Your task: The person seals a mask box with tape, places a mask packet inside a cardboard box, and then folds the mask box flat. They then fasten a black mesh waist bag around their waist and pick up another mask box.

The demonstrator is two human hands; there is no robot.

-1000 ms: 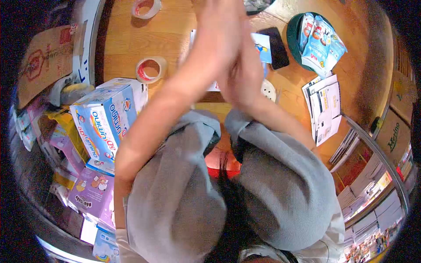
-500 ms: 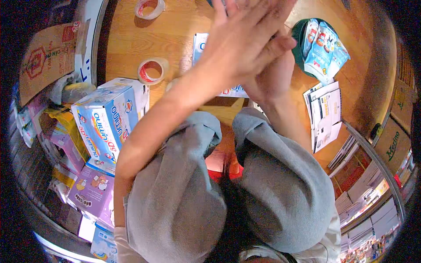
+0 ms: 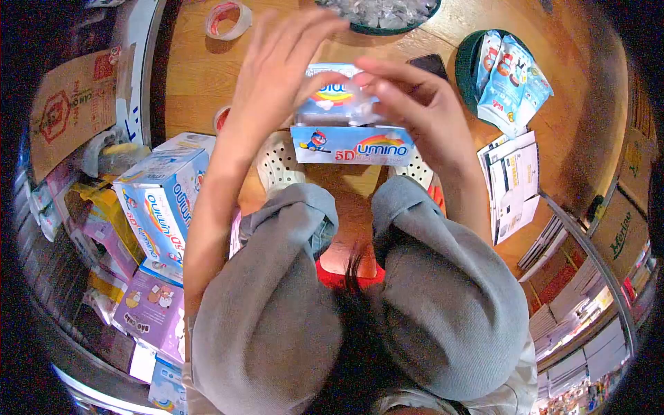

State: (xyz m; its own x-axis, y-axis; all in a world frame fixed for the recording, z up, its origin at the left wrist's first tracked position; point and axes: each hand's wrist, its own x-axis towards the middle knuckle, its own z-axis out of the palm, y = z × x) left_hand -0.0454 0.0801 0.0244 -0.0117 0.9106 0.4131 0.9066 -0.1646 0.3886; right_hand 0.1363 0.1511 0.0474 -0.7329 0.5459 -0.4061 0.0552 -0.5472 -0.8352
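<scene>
An open blue-and-white Umino box [image 3: 351, 145] lies on the wooden floor between my feet, its front flap towards me. Over the box's left part hangs my left hand [image 3: 280, 72], fingers spread and slightly blurred, with nothing seen in it. My right hand [image 3: 415, 100] is above the box's right side, thumb and index finger close together; whether something small is between them is too blurred to tell. The two hands are apart. The box's inside is partly hidden by the fingers.
A green bowl of clear wrapped pieces [image 3: 387, 14] stands beyond the box. At the right are a round green container [image 3: 470, 69] with blue packets [image 3: 512, 86] and papers [image 3: 513, 183]. A tape roll [image 3: 232, 21] lies upper left; stacked Umino boxes [image 3: 162, 207] stand left.
My hands were pressed together above the box; they have separated, the left moving left and the right lower. The box and the bowl behind it now show more.
</scene>
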